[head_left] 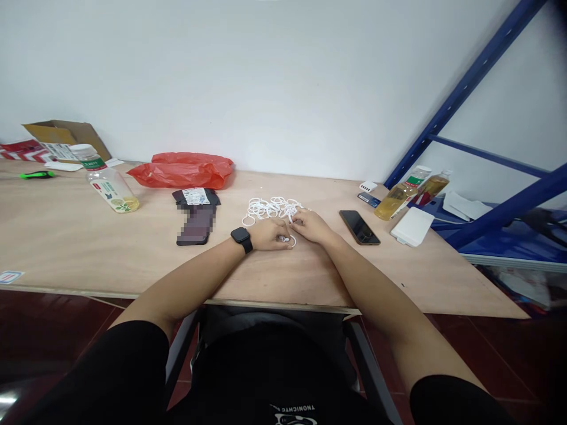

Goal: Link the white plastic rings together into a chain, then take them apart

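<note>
A pile of thin white rings (266, 208) lies on the wooden table in front of me. My left hand (264, 234), with a black watch on its wrist, is closed, its thumb and fingers pinching a white ring (293, 241) just above the tabletop. At the pile's right edge, my right hand (310, 225) has its fingers curled together. White plastic shows by its fingertips, but whether they grip a ring is hard to make out. The two hands are close together, fingertips facing each other.
Left of the pile are a dark phone-shaped object (197, 227), a red plastic bag (186, 170), and a tilted-looking bottle (110, 186). To the right lie a phone (359, 227), a white case (411, 226) and a bottle of yellow liquid (398, 195). A blue rack (460, 71) stands beyond.
</note>
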Demonstrator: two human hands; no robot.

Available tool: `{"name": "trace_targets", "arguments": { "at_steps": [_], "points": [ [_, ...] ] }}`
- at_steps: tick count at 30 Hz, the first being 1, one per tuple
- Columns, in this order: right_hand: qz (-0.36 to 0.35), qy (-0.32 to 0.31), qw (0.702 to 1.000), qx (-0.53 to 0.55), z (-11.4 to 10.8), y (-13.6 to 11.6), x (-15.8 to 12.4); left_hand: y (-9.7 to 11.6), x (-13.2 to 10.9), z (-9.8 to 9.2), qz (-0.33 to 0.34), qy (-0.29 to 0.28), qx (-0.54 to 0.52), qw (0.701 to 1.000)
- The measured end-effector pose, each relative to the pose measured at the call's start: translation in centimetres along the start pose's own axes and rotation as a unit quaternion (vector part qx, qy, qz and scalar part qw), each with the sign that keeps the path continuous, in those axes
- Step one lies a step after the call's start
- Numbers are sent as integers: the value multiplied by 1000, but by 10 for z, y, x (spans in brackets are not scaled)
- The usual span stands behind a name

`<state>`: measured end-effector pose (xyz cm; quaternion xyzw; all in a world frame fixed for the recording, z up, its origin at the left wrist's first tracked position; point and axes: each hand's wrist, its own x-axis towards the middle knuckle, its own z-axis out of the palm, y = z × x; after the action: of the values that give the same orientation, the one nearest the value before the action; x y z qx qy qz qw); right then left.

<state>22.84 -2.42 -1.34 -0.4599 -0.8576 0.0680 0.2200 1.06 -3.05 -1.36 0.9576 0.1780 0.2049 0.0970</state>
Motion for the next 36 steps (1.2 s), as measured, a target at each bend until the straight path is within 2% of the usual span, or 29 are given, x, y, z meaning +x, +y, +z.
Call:
{"name": "trace_targets", "arguments": {
  "at_steps": [5,12,15,17,21,23,28,36],
  "points": [
    [-15,17,999,25,-1,0,0,2,-1,-1,5,-9,-24,1000],
    [-25,-23,997,70,-3,-5,-2,10,1,-6,24,-17,-76,997],
    [-5,-2,997,83,-3,-6,-3,15,0,-10,-7,-6,-92,996],
    [8,15,996,90,-3,-6,-3,15,1,-12,-45,37,-89,994],
    [5,31,995,95,-5,-8,-4,5,0,-13,-131,212,-49,967],
    [-1,35,995,96,-6,-10,-4,-5,-2,-14,-140,258,-35,955],
    [-16,49,993,106,-6,-12,-3,-19,-6,-15,-78,223,-4,972],
    [-35,43,992,112,0,-11,-4,-10,-1,-12,-68,215,53,973]
  ]
}}
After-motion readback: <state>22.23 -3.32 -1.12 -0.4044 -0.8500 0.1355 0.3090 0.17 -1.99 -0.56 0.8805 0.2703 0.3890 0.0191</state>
